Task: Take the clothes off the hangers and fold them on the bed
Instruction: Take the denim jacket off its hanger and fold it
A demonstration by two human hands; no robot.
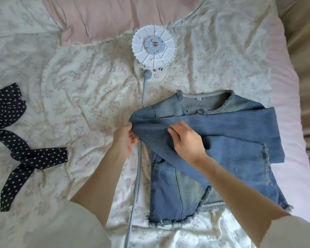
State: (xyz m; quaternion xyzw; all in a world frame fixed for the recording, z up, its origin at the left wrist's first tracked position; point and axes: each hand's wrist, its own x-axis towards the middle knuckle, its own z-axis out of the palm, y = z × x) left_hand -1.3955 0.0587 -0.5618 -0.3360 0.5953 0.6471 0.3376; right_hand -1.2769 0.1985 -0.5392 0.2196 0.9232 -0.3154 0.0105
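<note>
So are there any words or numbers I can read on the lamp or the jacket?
None can be read.
Lamp base: small stickers and marks near the button, too small and blurred to read.
Denim jacket: a pale tag inside the collar, too small to read.
Polka-dot ribbon: only dots, no words.

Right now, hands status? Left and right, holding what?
Left hand: pinches the folded edge of the denim jacket.
Right hand: fingers curled on the jacket's sleeve, gripping the fabric.
</note>
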